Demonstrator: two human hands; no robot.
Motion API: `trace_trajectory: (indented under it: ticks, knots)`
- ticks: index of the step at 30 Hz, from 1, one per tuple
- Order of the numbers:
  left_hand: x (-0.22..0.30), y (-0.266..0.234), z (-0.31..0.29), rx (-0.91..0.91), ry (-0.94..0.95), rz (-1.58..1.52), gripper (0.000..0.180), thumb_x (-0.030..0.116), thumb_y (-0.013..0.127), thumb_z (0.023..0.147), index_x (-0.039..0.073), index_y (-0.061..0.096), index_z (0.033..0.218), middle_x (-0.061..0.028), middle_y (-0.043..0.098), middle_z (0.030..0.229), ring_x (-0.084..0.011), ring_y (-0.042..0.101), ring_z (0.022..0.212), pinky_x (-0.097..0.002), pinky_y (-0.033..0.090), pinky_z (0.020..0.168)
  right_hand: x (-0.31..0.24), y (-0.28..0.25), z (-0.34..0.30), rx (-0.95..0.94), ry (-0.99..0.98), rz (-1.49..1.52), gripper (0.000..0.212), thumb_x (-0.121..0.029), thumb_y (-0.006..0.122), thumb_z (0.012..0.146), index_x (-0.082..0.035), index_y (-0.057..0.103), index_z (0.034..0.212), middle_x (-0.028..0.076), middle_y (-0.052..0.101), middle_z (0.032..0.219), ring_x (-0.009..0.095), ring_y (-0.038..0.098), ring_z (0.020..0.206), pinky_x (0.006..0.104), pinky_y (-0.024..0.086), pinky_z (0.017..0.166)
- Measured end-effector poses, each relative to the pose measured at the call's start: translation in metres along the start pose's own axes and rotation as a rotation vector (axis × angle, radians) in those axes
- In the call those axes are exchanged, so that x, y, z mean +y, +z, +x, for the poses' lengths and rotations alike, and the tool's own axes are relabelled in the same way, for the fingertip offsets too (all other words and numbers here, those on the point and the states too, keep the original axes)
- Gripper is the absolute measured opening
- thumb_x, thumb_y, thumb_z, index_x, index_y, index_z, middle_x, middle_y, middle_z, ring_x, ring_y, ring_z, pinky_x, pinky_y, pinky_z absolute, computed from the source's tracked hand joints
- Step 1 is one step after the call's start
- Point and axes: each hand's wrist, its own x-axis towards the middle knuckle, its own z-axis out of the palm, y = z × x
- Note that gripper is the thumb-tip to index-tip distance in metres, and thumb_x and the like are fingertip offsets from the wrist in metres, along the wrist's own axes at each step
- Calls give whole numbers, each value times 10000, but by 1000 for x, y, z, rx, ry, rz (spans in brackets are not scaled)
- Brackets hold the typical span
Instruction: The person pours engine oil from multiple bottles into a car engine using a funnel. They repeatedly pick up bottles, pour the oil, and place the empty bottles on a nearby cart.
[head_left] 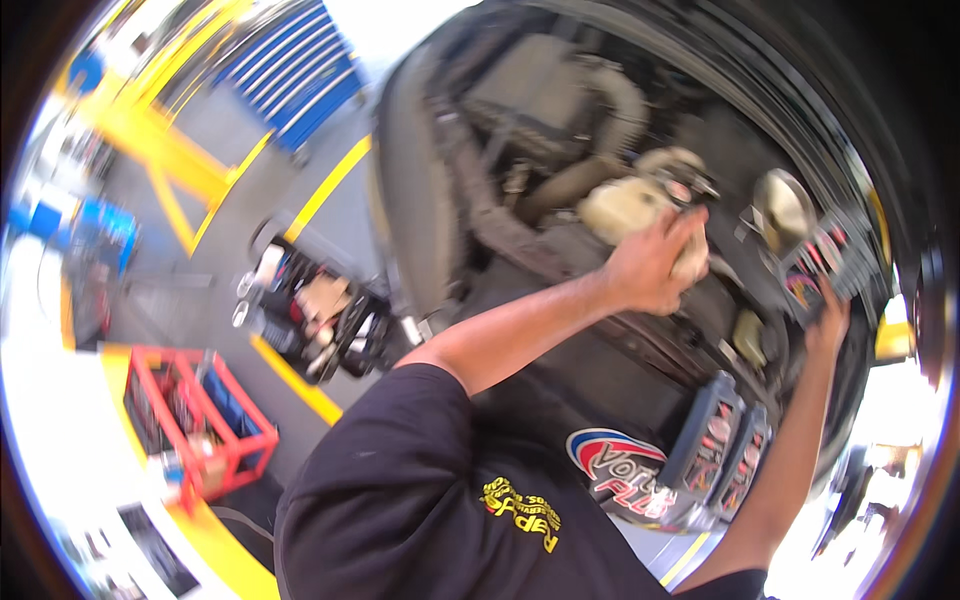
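Observation:
My left hand reaches across the engine bay, its fingers curved over the side of an off-white plastic reservoir tank. A dark cap sits just beyond my fingertips. Over at the right, my right hand grips a grey fluid bottle with a printed label, tilted near the edge of the engine bay. Between the two hands lies a shiny rounded piece, too blurred to name. Two more grey bottles stand side by side close to my body. Motion blur softens the picture.
A ribbed dark hose and a black engine cover fill the far part of the bay. On the left are a cluttered black tool trolley, a red cart, a blue drawer cabinet and a yellow lift frame.

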Motion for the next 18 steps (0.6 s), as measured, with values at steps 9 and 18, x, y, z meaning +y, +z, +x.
trace_trajectory:
  ticks: [9,18]
  knots:
    - [-3,-218,-300,370,-387,214,640,47,708,875,22,479,1472,-185,573,1136,-341,608,1006,-411,510,878,-54,256,-173,-774,-238,84,895,-126,877,784,45,395,1519,171,575,1430,291,577,1313,460,437,1153]
    - [-36,-266,-490,408,-965,368,588,203,693,949,79,476,1481,-191,583,1225,-403,608,1130,-467,514,949,38,651,-460,-1176,1,-90,758,-185,978,667,39,580,1272,175,747,1150,199,715,1036,336,561,922]
